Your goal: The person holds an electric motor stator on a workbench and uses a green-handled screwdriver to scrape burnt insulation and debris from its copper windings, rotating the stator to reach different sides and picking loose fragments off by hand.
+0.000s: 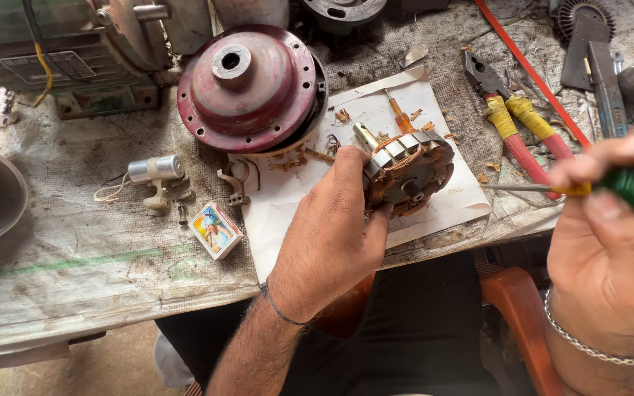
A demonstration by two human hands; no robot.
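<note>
worn workbench (pixel 75 271) (dusty), bare floor (pixel 104 367)

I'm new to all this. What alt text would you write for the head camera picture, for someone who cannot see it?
A person's left hand grips a copper-wound motor stator on white paper, while the right hand holds a green-handled screwdriver beside it. On the worn workbench lie a red motor cover, yellow-handled pliers and a small matchbox.

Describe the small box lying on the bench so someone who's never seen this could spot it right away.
Start at the big red motor cover at the top of the bench, then drop to the white paper sheet below it. Just off the sheet's left edge, beside the left hand, lies the matchbox: the only small colourful picture-printed box among grey metal parts.
</note>
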